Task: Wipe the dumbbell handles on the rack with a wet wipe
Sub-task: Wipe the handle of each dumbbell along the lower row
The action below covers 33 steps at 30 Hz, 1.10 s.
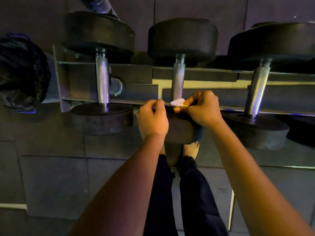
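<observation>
The right hand (202, 108) pinches a crumpled white wet wipe (177, 102) between thumb and curled fingers, holding it at the near end of the knurled silver steel handle (178, 79) of the middle black round-headed dumbbell (182, 36), just above its near head. The left hand (152, 118) sits close beside it with fingers curled into a loose fist over that head's edge; whether it holds anything cannot be told. The dumbbell lies across a grey metal rack (136, 74) between two like dumbbells, one left (102, 77) and one right (259, 86). A black plastic bag (22, 72) sits at far left.
</observation>
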### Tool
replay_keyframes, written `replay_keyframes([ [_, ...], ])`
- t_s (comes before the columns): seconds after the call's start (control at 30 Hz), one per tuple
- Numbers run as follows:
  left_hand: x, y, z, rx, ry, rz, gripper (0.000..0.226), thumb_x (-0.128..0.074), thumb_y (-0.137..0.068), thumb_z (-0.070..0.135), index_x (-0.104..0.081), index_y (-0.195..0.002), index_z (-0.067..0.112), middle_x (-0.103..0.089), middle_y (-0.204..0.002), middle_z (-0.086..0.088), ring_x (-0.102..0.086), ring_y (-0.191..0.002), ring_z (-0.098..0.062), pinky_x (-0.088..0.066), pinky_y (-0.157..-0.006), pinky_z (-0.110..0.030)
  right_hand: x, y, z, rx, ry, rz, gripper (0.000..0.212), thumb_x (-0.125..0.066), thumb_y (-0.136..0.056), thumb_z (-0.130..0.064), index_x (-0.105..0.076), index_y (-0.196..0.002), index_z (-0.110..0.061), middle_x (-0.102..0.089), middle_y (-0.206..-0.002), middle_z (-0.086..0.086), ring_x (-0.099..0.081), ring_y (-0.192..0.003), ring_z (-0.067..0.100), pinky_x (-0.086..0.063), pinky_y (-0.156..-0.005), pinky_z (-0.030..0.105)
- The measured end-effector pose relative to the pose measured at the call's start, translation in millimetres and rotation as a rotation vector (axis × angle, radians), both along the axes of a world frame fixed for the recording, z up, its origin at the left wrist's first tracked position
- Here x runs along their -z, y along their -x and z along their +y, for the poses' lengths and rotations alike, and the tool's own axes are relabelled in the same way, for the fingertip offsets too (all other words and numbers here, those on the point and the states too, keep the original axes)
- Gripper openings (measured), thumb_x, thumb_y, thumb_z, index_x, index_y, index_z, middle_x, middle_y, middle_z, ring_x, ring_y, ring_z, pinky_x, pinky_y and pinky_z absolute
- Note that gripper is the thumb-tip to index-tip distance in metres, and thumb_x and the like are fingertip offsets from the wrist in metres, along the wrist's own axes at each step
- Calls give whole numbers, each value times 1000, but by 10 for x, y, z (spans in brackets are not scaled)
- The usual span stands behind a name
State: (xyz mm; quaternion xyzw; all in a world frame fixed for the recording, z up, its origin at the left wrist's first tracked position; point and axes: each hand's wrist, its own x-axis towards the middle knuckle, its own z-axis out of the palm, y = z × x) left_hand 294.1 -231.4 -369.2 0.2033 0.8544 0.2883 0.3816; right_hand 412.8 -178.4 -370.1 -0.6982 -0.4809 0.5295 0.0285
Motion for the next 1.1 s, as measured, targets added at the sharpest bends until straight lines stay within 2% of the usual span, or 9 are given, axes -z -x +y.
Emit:
replay_keyframes([
  [0.13, -8, -1, -4, -10, -17, -10, 27, -52, -92, 16, -69, -79, 0, -68, -77, -14, -52, -61, -5, -36, -52, -7, -5, 5, -90, 101, -58, 10, 22, -85, -69, -25, -65, -64, -18, -66, -69, -5, -62, -68, 3, -52, -63, 20],
  [0.23, 1, -2, -8, -17, -23, -26, 28, -52, -92, 16, -68, -80, -3, -68, -77, -16, -52, -61, -5, -36, -52, -5, -17, 20, -105, 236, -100, 112, 13, -82, -74, -20, -69, -70, -19, -71, -75, -3, -70, -77, 9, -58, -74, 25],
  [0.43, -22, 3, -24, 4, -21, -80, 26, -50, -94, 19, -68, -77, 13, -64, -72, 1, -54, -60, 7, -39, -54, -2, 10, 156, 454, 401, -223, 227, 7, -74, -81, -9, -74, -87, -6, -74, -88, 10, -70, -92, 22, -57, -81, 34],
  [0.57, -1, 12, -15, -11, -28, -57, 32, -47, -85, 35, -71, -79, 13, -69, -78, -4, -61, -74, -13, -46, -65, -23, 131, 129, 524, 440, -191, 294, 5, -78, -76, -7, -74, -77, -9, -73, -81, 10, -69, -79, 17, -57, -80, 36],
  [0.7, 15, 11, -2, -15, -29, -22, 40, -43, -74, 38, -70, -76, 8, -69, -74, -8, -62, -77, -25, -47, -70, -31, 177, 8, 215, 319, -41, 258, 11, -79, -74, -3, -72, -73, -10, -73, -80, 12, -66, -75, 16, -57, -79, 35],
  [0.87, 22, 11, 6, -22, -2, -22, 39, -43, -73, 38, -71, -75, 11, -69, -76, -8, -62, -77, -23, -43, -64, -24, 166, -80, -94, 166, 16, 185, 16, -82, -74, -8, -70, -67, -16, -69, -67, -4, -60, -59, -5, -49, -61, 11],
  [0.93, 10, 10, 5, -19, -3, -24, 39, -43, -73, 37, -71, -75, 11, -69, -75, -8, -62, -75, -21, -42, -63, -21, 163, -78, -72, 179, 4, 189, 14, -82, -74, -7, -71, -69, -14, -71, -71, 0, -66, -68, 3, -55, -68, 16],
  [1.0, 4, 11, -1, -11, -6, -31, 38, -43, -75, 36, -71, -75, 9, -69, -75, -7, -61, -73, -17, -40, -59, -16, 142, -48, -23, 253, -20, 226, 9, -81, -74, -6, -72, -72, -8, -73, -77, 9, -71, -78, 19, -60, -78, 33],
  [1.1, -8, 7, -3, -6, -13, -40, 32, -50, -89, 26, -70, -78, 4, -69, -76, -11, -55, -64, -5, -37, -53, -6, 90, 13, 131, 292, -122, 264, 6, -75, -79, -4, -70, -77, -6, -73, -83, 9, -71, -89, 21, -58, -83, 38],
])
